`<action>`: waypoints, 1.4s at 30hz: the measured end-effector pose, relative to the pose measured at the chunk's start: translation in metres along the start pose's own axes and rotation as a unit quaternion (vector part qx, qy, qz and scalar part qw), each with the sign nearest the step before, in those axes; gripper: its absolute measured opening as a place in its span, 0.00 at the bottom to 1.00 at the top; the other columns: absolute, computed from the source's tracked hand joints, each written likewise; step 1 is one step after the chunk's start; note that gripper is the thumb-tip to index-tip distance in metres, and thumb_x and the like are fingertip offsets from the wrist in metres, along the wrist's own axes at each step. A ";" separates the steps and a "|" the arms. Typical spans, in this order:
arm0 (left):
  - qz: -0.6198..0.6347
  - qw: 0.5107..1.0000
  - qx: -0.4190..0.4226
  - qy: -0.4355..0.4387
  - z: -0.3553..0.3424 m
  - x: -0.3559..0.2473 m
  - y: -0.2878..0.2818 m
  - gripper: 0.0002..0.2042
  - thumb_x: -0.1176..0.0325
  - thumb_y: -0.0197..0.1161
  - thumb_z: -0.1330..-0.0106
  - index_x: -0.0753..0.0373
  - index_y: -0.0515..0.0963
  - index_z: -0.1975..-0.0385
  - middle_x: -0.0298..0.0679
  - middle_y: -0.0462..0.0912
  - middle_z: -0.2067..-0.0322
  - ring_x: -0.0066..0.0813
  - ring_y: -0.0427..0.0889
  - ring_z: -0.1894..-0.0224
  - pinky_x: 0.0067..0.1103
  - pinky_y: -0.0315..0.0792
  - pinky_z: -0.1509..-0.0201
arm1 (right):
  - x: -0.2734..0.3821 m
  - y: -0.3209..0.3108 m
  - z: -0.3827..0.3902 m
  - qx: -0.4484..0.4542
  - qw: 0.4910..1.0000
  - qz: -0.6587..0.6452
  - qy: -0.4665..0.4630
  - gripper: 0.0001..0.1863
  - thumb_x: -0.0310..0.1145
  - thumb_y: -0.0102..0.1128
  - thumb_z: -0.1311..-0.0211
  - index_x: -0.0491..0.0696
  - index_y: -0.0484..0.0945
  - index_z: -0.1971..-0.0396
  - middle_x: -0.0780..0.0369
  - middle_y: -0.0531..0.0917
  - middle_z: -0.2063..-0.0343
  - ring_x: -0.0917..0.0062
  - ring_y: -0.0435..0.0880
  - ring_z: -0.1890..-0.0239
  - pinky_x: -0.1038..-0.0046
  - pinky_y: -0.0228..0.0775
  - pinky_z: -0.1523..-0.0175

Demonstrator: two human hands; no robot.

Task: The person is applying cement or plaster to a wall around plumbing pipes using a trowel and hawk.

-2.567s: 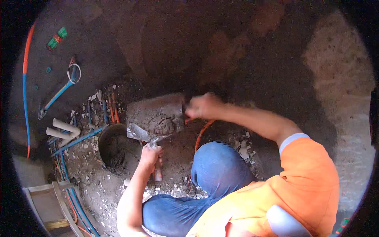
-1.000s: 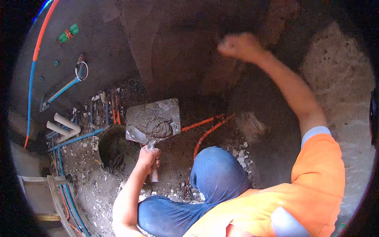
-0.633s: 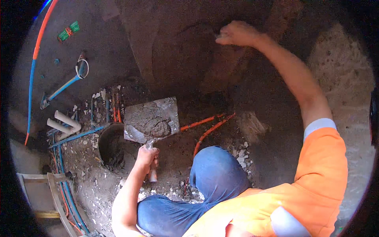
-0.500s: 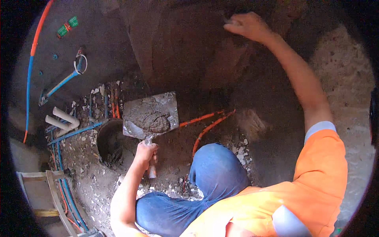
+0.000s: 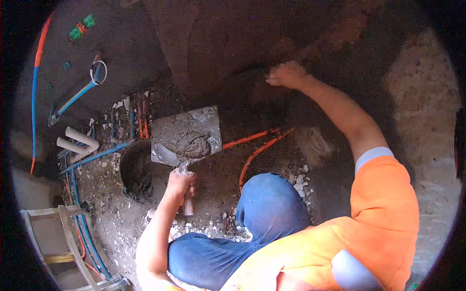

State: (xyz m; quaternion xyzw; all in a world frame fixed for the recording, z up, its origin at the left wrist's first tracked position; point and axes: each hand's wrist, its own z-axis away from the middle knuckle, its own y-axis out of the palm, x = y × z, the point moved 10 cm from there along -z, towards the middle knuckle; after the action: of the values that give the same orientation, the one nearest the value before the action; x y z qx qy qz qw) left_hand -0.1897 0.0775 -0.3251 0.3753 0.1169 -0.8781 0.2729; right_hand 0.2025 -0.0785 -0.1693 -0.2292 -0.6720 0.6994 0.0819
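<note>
My left hand (image 5: 181, 185) is wrapped round the handle of a plasterer's hawk (image 5: 203, 120), a square metal plate with bright, smeared edges. A heap of wet grey mortar (image 5: 191, 145) lies on the plate. My right hand (image 5: 290, 75) is closed, at arm's length against the dark wall (image 5: 218, 43). A thin dark edge shows beside its fingers, but what it grips is too dark to name. Left of the hawk, a round dark bucket (image 5: 127, 169) stands on the ground with mortar inside.
Orange conduits (image 5: 250, 157) run from the wall across the floor. Blue pipes (image 5: 77, 186) and white pipe stubs (image 5: 81, 138) stand at the left. A ladder-like frame (image 5: 68, 228) is at lower left. White rubble (image 5: 298, 183) lies near my knee (image 5: 274, 199).
My right hand has come down along the wall, nearer to me and slightly left. The left hand holds the hawk almost where it was.
</note>
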 end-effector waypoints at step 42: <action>-0.011 0.999 0.039 0.035 -0.007 -0.002 -0.004 0.07 0.76 0.57 0.47 0.61 0.64 0.75 0.34 0.66 0.85 0.25 0.66 0.89 0.25 0.64 0.87 | -0.045 -0.309 0.029 -0.287 0.937 0.189 0.057 0.24 0.58 0.52 0.43 0.49 0.77 0.73 0.58 0.81 0.76 0.61 0.82 0.71 0.61 0.73 0.67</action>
State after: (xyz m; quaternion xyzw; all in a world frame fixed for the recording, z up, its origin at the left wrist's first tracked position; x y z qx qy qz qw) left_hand -0.1862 0.0844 -0.3288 0.4147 0.0963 -0.8714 0.2438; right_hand 0.1702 -0.0976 0.1416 -0.4054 -0.7828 0.4648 -0.0829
